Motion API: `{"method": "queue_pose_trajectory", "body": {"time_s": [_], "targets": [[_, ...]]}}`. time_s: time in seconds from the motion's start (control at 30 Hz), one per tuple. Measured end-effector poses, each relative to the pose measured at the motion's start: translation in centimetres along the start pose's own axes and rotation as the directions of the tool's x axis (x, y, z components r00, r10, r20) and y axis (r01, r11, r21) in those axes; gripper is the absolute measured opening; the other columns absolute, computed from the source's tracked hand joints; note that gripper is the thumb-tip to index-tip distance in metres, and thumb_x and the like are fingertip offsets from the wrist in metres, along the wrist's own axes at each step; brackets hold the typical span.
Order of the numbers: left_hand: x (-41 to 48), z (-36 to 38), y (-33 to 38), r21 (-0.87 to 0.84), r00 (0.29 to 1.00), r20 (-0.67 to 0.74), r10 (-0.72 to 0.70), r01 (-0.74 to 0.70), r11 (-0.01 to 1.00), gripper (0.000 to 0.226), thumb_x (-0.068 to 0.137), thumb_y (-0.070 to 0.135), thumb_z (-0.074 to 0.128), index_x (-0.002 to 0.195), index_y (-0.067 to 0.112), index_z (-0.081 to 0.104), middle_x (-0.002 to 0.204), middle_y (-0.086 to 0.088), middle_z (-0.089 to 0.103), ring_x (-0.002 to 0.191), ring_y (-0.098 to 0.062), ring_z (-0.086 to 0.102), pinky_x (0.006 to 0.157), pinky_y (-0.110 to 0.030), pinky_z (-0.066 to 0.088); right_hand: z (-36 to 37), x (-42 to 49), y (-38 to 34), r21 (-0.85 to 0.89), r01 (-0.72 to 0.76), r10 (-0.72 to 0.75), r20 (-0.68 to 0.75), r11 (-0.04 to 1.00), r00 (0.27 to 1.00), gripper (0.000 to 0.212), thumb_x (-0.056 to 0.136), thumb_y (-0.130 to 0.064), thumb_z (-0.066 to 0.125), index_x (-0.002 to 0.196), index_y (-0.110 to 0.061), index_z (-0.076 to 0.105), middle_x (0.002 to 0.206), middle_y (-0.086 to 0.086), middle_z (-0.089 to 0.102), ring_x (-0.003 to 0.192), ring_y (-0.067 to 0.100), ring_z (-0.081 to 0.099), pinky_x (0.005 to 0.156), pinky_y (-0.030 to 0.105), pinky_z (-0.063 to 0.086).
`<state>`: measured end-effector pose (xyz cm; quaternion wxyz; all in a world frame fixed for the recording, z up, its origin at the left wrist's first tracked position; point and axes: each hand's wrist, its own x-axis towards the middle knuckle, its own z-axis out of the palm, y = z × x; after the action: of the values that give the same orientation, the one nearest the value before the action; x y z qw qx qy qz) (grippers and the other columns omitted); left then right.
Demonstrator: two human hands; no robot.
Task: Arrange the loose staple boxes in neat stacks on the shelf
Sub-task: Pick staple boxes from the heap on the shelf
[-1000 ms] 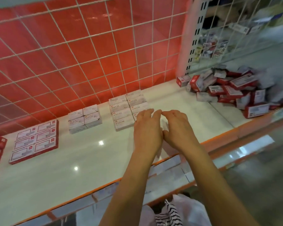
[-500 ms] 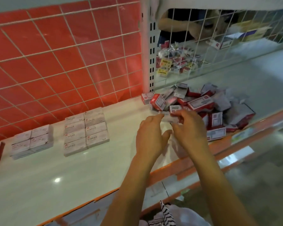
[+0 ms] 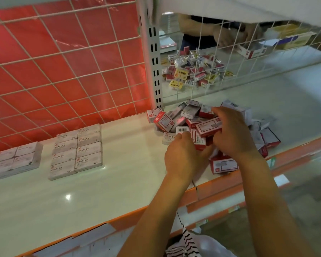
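Because the white shelf (image 3: pixel 100 193) is long and backed by a red wire-grid panel (image 3: pixel 63 71), it gives a flat run to build rows on and a straight line to square them against. The finished work sits well to the left for that reason. One block of grey staple stacks (image 3: pixel 76 153) stands two columns wide with its labels facing up. A smaller grey block (image 3: pixel 15 160) stands just beside it, nearer the shelf's left end. The heap of loose staple boxes (image 3: pixel 176 117) lies well apart from both, piled against the upright post at the right. Its boxes are tipped at every angle, so none can be stacked until it is pulled free. Both hands are in that heap, which suggests the picking step, with much of the sorting yet to do. The right hand (image 3: pixel 232 134) arches over the top, fingers curled down the far side and thumb near the front. It appears to clasp a long red-and-white box (image 3: pixel 208 127), probably to lift several boxes at once. The left hand (image 3: pixel 182 156) works the near edge, its fingers bent round a white barcode box (image 3: pixel 183 130). How firmly it grips is hard to tell, since the fingertips are partly hidden.
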<state>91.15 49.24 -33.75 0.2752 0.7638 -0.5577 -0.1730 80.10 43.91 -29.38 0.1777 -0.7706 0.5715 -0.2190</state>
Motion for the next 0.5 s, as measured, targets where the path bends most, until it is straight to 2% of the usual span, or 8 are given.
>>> {"method": "queue_pose_trajectory", "body": {"time_s": [0.1,0.2,0.3,0.4,0.5], "targets": [[0.1,0.4,0.5,0.062,0.999,-0.022,-0.043,0.044,0.997,0.05,0.08,0.06,0.061,0.103,0.016,0.061,0.1,-0.003,0.064,0.088,-0.023,0.062,0.069,-0.036,0.053,0.2,0.5,0.4,-0.049,0.023,-0.018,0.086,0.999,0.996,0.064,0.078,0.002,0.053,0.139,-0.011,0.039,0.135,0.011,0.047,0.128,0.028,0.033,0.105,0.04,0.031],[0.3,0.5,0.6,0.039,0.997,-0.033,-0.069,0.07,0.997,0.046,0.08,0.058,0.06,0.104,0.018,0.063,0.1,-0.001,0.066,0.087,-0.021,0.064,0.068,-0.035,0.055,0.3,0.7,0.3,-0.13,0.048,-0.03,0.139,0.99,0.99,0.056,0.083,-0.006,0.055,0.136,-0.01,0.038,0.134,0.011,0.047,0.128,0.029,0.034,0.105,0.042,0.032],[0.3,0.1,0.3,-0.019,0.998,-0.01,-0.069,0.069,0.997,0.036,0.082,0.048,0.064,0.103,0.019,0.067,0.101,0.0,0.069,0.085,-0.018,0.066,0.061,-0.026,0.05,0.3,0.6,0.1,-0.197,0.092,-0.059,0.167,0.976,0.984,0.052,0.085,-0.013,0.058,0.134,-0.008,0.041,0.134,0.011,0.047,0.128,0.028,0.036,0.105,0.039,0.031],[0.3,-0.8,-0.5,-0.095,0.997,0.033,-0.073,0.076,0.993,0.03,0.083,0.038,0.067,0.107,0.021,0.068,0.107,0.001,0.071,0.091,-0.016,0.067,0.055,-0.016,0.042,0.2,0.6,0.0,-0.188,0.083,-0.055,0.149,0.979,0.987,0.05,0.083,-0.013,0.06,0.131,-0.008,0.046,0.132,0.012,0.049,0.127,0.029,0.037,0.105,0.04,0.031],[0.3,-1.7,-1.4,-0.188,0.992,0.08,-0.096,0.109,0.976,0.033,0.083,0.035,0.071,0.113,0.024,0.067,0.111,0.002,0.071,0.094,-0.014,0.067,0.07,-0.024,0.054,0.3,0.5,0.2,-0.165,0.068,-0.048,0.121,0.984,0.992,0.048,0.083,-0.005,0.058,0.13,-0.008,0.049,0.13,0.012,0.049,0.126,0.029,0.036,0.103,0.038,0.032]]}}
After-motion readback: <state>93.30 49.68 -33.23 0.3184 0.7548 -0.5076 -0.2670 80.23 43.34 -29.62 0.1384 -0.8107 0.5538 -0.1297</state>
